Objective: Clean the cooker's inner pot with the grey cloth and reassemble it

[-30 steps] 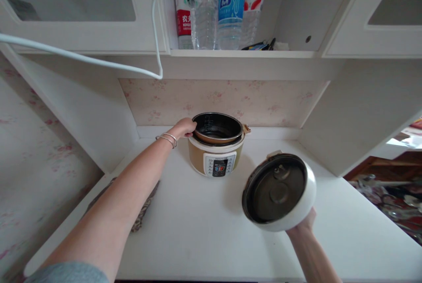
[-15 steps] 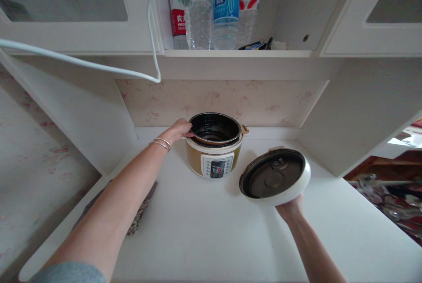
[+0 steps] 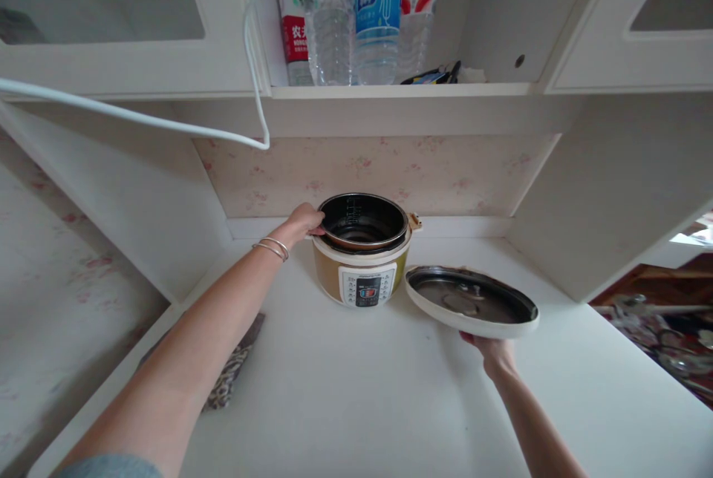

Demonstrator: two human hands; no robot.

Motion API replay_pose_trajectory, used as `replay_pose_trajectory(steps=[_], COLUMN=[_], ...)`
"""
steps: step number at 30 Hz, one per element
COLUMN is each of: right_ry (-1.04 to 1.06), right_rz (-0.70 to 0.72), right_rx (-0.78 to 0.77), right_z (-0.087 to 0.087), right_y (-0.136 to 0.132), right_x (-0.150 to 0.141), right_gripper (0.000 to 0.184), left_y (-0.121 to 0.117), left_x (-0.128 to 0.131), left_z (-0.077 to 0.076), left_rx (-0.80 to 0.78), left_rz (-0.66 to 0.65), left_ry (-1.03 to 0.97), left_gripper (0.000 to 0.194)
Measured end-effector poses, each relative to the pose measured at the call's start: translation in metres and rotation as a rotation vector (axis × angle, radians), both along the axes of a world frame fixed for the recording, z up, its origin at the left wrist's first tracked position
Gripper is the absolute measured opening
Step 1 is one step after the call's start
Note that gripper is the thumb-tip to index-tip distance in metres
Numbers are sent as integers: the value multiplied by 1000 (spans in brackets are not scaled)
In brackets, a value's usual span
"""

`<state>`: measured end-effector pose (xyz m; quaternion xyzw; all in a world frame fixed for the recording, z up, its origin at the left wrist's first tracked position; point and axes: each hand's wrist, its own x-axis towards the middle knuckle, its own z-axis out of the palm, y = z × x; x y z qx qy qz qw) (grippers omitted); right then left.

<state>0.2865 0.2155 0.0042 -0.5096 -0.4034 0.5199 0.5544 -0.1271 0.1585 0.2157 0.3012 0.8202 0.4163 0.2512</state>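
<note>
An electric pressure cooker (image 3: pixel 328 270) stands on the white counter against the back wall, its control panel facing me. The dark inner pot (image 3: pixel 365 224) sits slightly raised and tilted in it. My left hand (image 3: pixel 305 220) grips the pot's left rim, thumb and fingers closed on it. To the right, my right hand (image 3: pixel 493 352) holds the cooker lid (image 3: pixel 473 303) from below, with its dark underside facing up. The lid is held apart from the cooker, and most of my right fingers are hidden beneath it.
Overhead, an open cabinet shelf (image 3: pixel 401 91) holds several plastic bottles (image 3: pixel 379 25). A white cable (image 3: pixel 167 125) hangs at the upper left. A folded patterned cloth (image 3: pixel 231 374) lies on the counter (image 3: pixel 345 404) beneath my left forearm. Side panels flank the counter.
My right hand has tipped the lid flatter, its underside now facing more upward, and shifted it slightly right. My left hand keeps its hold on the pot rim.
</note>
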Motion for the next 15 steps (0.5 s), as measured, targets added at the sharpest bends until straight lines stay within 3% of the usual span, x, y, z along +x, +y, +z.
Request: replay_pose_trajectory(steps=[7,13,15], right_ry=[-119,26,25], right_rz=[74,107,81], right_rx=[-111,-28,-45], right_z=[16,9,5], right_y=[-5,-28,-34], right_x=[-3,6,10], right_gripper=[52,82,83], left_y=[-1,7,10], left_x=[-2,-2,-5], left_z=[6,6,7], left_rx=[-18,9,37], left_rz=[-43,-34,-34], left_ry=[-1,-16,-33], left_gripper=[10,21,22])
